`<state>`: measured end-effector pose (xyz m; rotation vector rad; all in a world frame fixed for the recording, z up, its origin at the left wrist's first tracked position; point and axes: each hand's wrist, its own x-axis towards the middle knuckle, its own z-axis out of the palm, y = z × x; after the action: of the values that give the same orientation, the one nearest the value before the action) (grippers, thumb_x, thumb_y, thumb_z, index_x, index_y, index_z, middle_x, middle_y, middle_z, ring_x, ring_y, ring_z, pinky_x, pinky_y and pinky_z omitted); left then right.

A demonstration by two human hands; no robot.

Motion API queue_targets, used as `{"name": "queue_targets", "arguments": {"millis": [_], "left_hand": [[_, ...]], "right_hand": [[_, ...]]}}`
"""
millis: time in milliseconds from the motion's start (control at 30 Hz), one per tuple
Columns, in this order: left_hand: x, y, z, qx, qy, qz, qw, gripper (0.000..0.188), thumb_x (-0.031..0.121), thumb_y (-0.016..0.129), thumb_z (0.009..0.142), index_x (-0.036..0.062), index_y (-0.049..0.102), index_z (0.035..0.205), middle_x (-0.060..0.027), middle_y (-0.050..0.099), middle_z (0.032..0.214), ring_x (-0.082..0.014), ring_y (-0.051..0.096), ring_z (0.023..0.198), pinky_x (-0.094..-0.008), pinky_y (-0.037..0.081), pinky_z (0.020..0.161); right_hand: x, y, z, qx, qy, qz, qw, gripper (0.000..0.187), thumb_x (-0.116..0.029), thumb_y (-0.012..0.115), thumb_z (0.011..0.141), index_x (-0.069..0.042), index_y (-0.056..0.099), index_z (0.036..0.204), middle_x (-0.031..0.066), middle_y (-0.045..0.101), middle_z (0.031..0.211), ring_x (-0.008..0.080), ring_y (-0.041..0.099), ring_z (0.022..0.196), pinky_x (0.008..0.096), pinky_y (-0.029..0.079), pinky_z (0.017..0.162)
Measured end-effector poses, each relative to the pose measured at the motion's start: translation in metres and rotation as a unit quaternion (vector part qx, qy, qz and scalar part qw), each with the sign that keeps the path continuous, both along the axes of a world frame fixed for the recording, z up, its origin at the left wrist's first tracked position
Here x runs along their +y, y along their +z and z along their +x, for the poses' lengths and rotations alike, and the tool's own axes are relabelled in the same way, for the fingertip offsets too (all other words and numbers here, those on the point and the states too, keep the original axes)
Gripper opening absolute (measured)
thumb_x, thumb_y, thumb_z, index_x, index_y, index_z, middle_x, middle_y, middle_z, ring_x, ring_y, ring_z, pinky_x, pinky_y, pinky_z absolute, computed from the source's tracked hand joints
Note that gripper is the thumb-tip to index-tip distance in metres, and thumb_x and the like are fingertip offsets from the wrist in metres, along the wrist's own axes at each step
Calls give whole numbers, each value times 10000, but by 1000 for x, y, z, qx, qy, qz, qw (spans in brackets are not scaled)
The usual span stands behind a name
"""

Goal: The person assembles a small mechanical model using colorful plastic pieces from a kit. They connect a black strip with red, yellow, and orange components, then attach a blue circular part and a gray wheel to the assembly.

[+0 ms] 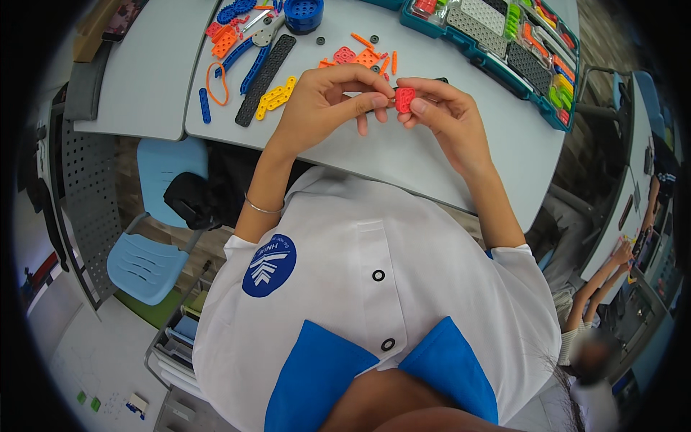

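Over the table's near side, my two hands meet fingertip to fingertip. My right hand [452, 121] pinches a small red perforated plate [405, 99] between thumb and fingers. Thumb and forefinger of my left hand [324, 101] are closed at the plate's left edge on something tiny, too small to name. Part of a dark piece shows behind my right fingers. Left of my left hand lie a yellow perforated piece [276, 98] and a long black perforated strip [266, 81]. Beyond my hands are orange perforated plates [368, 57].
A teal case [497, 66] of sorted parts stands at the far right. Blue-handled pliers [265, 37], an orange band [217, 83], a blue strip [205, 106] and a blue round container [304, 14] lie at the left. Another person's hands [622, 253] work at a table far right.
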<state>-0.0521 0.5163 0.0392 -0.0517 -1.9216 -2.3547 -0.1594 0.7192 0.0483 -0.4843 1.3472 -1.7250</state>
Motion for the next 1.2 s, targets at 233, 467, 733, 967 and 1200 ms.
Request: {"name": "queue_targets", "arguments": {"millis": [233,467,733,967,1200], "left_hand": [[8,-3,3,-14,47,4,999,154,-39,687,911,-43,656,1062,-144,702,996,-191,722,836,-251,566,586],[11,-6,9,-28,72,-20,997,141,-42,710,893,-41,641,1016,-124,699,920,-174,711,787,-236,534,562],[15,-12,11,-20,60,54,997,124,-49,716,885,-39,629,973,-122,683,876,-179,696,739,-271,577,588],[17,-10,16,-42,31,105,993,123,-40,721,882,-29,609,931,-127,675,853,-188,698,729,-295,610,603],[17,-12,21,-58,9,110,992,139,-58,722,867,-21,596,915,-139,688,856,-192,709,739,-303,615,606]], "right_hand": [[0,1,2,-15,8,-5,1000,318,-100,673,947,31,677,1237,133,735,996,173,695,846,309,567,807],[0,2,4,22,18,28,999,292,-106,695,932,26,703,1192,122,743,929,148,687,784,295,566,762],[2,-1,3,3,47,17,999,254,-101,695,928,24,721,1148,107,744,933,123,660,734,283,547,703],[3,4,5,13,61,27,998,232,-87,693,927,32,724,1124,101,742,913,114,655,703,271,541,661],[5,7,3,15,107,56,993,229,-82,686,932,16,721,1135,95,741,893,113,651,688,259,547,666]]}}
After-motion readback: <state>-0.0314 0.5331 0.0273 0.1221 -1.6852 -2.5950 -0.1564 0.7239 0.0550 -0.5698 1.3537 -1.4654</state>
